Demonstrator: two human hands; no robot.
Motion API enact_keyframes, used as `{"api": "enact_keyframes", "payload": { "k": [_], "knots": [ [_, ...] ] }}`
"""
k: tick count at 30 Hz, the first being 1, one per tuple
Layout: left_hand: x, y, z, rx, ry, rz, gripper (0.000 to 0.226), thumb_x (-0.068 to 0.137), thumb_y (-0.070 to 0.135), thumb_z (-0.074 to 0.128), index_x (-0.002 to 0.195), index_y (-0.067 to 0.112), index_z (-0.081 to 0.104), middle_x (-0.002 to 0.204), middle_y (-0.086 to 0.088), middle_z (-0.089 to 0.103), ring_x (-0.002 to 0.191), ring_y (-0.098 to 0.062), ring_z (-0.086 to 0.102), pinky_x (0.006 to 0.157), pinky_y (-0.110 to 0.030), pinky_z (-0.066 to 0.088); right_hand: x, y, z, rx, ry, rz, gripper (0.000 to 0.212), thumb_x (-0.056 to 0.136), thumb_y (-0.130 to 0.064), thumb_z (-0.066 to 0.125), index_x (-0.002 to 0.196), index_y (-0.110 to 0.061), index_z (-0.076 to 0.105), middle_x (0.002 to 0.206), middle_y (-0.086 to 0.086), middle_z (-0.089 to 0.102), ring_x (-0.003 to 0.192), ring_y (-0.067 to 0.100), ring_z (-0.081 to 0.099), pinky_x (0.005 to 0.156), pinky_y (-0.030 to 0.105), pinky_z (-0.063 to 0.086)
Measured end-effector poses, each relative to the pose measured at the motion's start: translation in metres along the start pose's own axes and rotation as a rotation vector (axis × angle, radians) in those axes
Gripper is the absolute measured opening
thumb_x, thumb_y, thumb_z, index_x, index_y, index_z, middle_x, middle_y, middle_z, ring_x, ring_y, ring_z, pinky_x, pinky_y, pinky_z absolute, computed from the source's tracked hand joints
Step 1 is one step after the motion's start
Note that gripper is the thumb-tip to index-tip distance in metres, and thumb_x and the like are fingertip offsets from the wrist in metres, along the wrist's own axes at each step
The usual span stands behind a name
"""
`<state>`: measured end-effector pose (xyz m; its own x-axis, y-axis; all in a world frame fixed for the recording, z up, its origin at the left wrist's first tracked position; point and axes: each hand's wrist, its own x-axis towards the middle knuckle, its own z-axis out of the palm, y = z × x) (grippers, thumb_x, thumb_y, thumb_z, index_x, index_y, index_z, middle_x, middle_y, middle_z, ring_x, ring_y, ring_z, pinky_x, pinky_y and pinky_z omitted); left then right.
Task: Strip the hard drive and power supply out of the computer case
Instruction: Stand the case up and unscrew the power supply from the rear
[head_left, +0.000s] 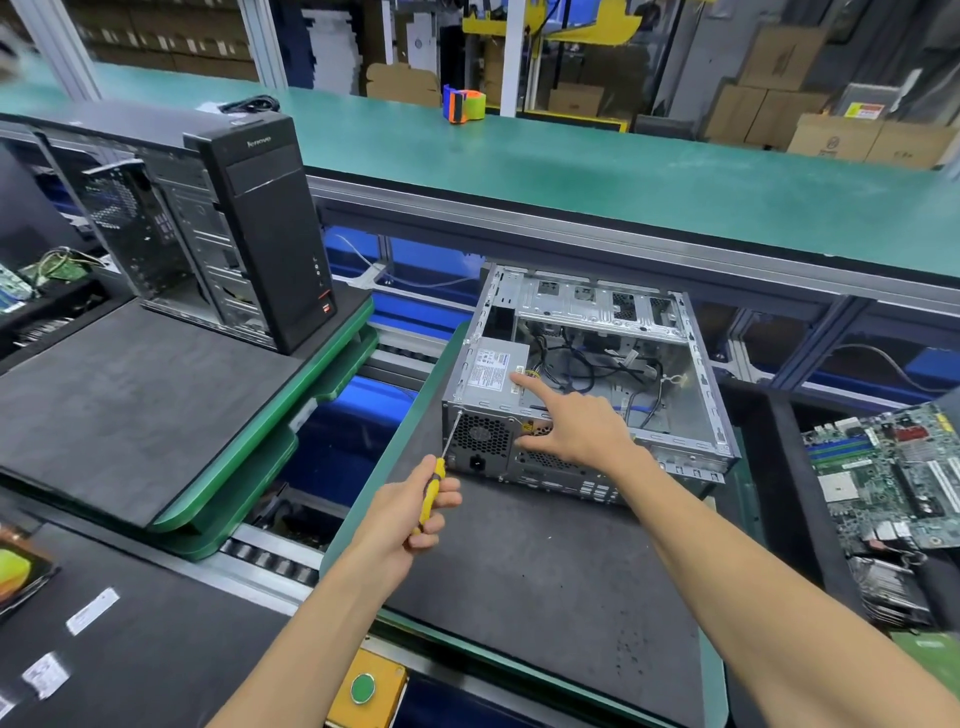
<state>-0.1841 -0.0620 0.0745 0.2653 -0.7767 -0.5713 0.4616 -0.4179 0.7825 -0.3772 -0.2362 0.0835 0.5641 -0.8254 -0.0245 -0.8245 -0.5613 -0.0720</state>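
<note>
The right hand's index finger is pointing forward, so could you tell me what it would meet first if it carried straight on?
Probably the label on top of the power supply: the right hand has its index fingertip right at its edge, though whether it touches is unclear.

Open grey computer case (691, 364) lies sideways; power supply (491, 387) seated inside.

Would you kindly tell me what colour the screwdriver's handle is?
Yellow; the screwdriver shows best in the head view.
</note>
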Motion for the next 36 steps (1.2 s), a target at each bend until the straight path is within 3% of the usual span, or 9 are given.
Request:
{"api": "enact_keyframes", "payload": {
  "k": [5, 9, 12, 15, 18, 22, 28, 33, 36],
  "knots": [
    [-0.0029, 0.0042, 0.0063, 0.04, -0.019, 0.015, 0.028, 0.098, 0.035, 0.062, 0.087, 0.01, 0.058, 0.058, 0.003, 0.04, 0.041, -0.008, 0.022, 0.033, -0.017, 0.013, -0.0005, 0.0016, -0.0002, -0.004, 0.002, -0.006, 0.092, 0.085, -0.071, 0.062, 0.153, -0.053, 0.003, 0.072, -0.006, 0.072, 0.06, 0.016, 0.064, 0.062, 0.035, 0.057],
    [-0.0035, 0.002, 0.0019, 0.035, 0.036, 0.082, 0.016, 0.092, 0.019, 0.07, 0.088, 0.007, 0.061, 0.067, -0.002, 0.054, 0.042, -0.008, 0.029, 0.034, -0.018, 0.016, -0.0003, 0.001, 0.0004, -0.014, -0.004, -0.01, 0.093, 0.085, -0.071, 0.061, 0.154, -0.052, 0.002, 0.076, -0.005, 0.073, 0.063, 0.017, 0.066, 0.064, 0.036, 0.059],
    [-0.0018, 0.0024, -0.0006, 0.044, 0.028, 0.059, 0.03, 0.1, 0.03, 0.06, 0.091, 0.002, 0.068, 0.066, -0.003, 0.064, 0.042, -0.008, 0.032, 0.032, -0.017, 0.018, -0.0002, 0.0006, -0.0009, -0.013, -0.005, -0.007, 0.093, 0.085, -0.071, 0.061, 0.154, -0.052, 0.002, 0.073, -0.005, 0.072, 0.06, 0.016, 0.064, 0.062, 0.035, 0.058],
    [-0.0009, 0.0022, 0.0012, 0.036, -0.024, 0.005, 0.045, 0.106, 0.037, 0.045, 0.099, -0.001, 0.069, 0.06, 0.0, 0.049, 0.04, -0.006, 0.025, 0.03, -0.017, 0.016, -0.0007, -0.0002, -0.0015, -0.012, -0.002, -0.012, 0.093, 0.085, -0.07, 0.062, 0.154, -0.052, 0.003, 0.074, -0.006, 0.072, 0.059, 0.015, 0.063, 0.061, 0.034, 0.057],
    [-0.0007, 0.0011, 0.003, 0.089, -0.015, 0.052, 0.033, 0.099, 0.037, 0.059, 0.082, 0.009, 0.055, 0.059, 0.002, 0.039, 0.042, -0.009, 0.021, 0.034, -0.017, 0.013, -0.0008, 0.0003, -0.0016, -0.016, 0.0, -0.008, 0.092, 0.085, -0.071, 0.061, 0.154, -0.052, 0.003, 0.076, -0.006, 0.073, 0.06, 0.015, 0.063, 0.061, 0.033, 0.057],
    [0.001, -0.0034, 0.001, 0.076, 0.055, 0.12, 0.026, 0.092, 0.025, 0.07, 0.078, 0.01, 0.055, 0.068, -0.003, 0.051, 0.042, -0.008, 0.028, 0.034, -0.018, 0.016, -0.0011, 0.0007, -0.0005, -0.01, -0.006, -0.005, 0.093, 0.085, -0.071, 0.061, 0.154, -0.053, 0.002, 0.073, -0.005, 0.071, 0.06, 0.015, 0.063, 0.06, 0.033, 0.056],
    [0.0027, 0.0001, 0.0031, 0.017, -0.029, -0.007, 0.045, 0.106, 0.037, 0.043, 0.101, 0.0, 0.067, 0.055, 0.002, 0.047, 0.037, -0.007, 0.026, 0.03, -0.016, 0.016, -0.002, -0.0002, -0.0011, -0.012, 0.017, 0.0, 0.091, 0.084, -0.071, 0.062, 0.154, -0.053, 0.006, 0.06, -0.01, 0.06, 0.051, 0.01, 0.053, 0.053, 0.031, 0.047],
    [0.0026, -0.0011, 0.0045, 0.126, 0.016, 0.125, 0.037, 0.094, 0.035, 0.067, 0.075, 0.016, 0.041, 0.061, 0.003, 0.045, 0.041, -0.01, 0.023, 0.036, -0.017, 0.012, -0.0021, 0.0004, -0.0015, -0.017, 0.026, -0.004, 0.091, 0.084, -0.071, 0.062, 0.154, -0.052, 0.007, 0.053, -0.009, 0.055, 0.048, 0.008, 0.052, 0.048, 0.029, 0.042],
    [0.0052, -0.001, 0.001, 0.091, 0.033, 0.114, 0.029, 0.098, 0.032, 0.061, 0.082, 0.008, 0.058, 0.066, -0.001, 0.051, 0.04, -0.009, 0.026, 0.034, -0.016, 0.014, -0.0014, 0.0004, -0.0013, -0.022, 0.025, -0.003, 0.092, 0.084, -0.072, 0.061, 0.154, -0.053, 0.006, 0.056, -0.008, 0.058, 0.05, 0.009, 0.053, 0.05, 0.03, 0.043]
  ]
}}
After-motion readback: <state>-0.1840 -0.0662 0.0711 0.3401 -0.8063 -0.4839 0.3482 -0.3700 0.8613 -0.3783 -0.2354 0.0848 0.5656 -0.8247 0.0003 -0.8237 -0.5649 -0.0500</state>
